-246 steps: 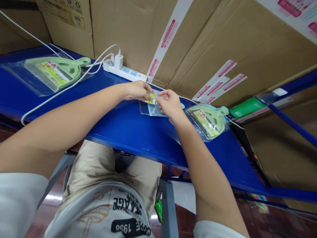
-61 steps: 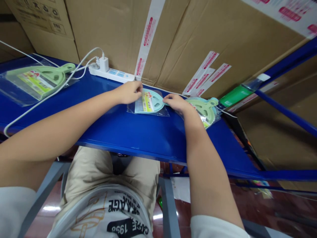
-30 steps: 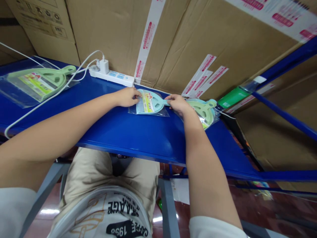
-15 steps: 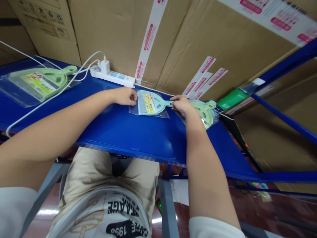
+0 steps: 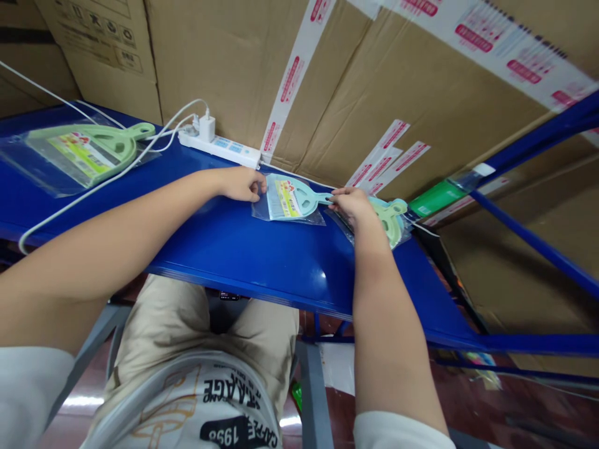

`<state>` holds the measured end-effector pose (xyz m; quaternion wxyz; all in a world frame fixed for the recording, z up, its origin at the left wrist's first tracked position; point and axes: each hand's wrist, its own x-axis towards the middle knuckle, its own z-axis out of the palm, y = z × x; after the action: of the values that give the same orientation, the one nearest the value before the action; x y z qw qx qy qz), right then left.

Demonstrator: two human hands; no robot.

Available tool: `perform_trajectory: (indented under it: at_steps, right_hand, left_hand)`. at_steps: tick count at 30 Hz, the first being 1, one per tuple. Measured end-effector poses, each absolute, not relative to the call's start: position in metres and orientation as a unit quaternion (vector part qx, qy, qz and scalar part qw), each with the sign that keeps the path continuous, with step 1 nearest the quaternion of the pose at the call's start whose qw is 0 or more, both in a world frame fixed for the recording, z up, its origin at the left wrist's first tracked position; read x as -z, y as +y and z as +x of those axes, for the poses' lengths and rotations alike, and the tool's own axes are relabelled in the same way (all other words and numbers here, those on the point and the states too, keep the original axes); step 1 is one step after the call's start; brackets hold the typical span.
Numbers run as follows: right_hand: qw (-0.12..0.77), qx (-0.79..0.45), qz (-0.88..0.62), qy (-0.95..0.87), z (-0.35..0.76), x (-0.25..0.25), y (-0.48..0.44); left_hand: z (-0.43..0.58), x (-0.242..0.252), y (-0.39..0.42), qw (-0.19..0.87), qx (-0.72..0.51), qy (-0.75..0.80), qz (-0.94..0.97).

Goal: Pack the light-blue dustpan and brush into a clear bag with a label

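A light-blue dustpan with a yellow-and-white label lies in a clear plastic bag on the blue tabletop, its handle pointing right. At the left edge of that bag, my left hand has its fingers curled and closed on the plastic. My right hand pinches the end of the handle. Partly hidden behind my right hand and wrist is a bagged green dustpan with a light-blue part beneath it. Another bagged green dustpan rests at the far left of the table.
A white power strip with a plugged-in charger stands along the back. White cables loop over the left side. Large cardboard boxes form a wall behind. A green-labelled bottle leans at the right by a blue metal frame.
The view has shifted slightly, so the table and the things on it appear a little farther right. Both hands stay at the same ends of the light-blue dustpan.
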<state>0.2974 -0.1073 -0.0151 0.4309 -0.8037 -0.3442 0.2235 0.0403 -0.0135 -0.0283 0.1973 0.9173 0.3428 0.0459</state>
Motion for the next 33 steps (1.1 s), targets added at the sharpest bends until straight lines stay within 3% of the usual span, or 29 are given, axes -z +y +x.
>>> perform_trajectory:
  at_steps: [19,33]
  right_hand:
    - [0.411,-0.149,-0.823,-0.362,0.353,-0.004,-0.131]
    - [0.427,-0.097,-0.857,-0.273,0.361,-0.03,-0.171]
  left_hand:
    - [0.037,0.025,-0.01,0.193,-0.036,0.363,0.911]
    - [0.04,0.019,-0.019,0.197,-0.025,0.38,0.904]
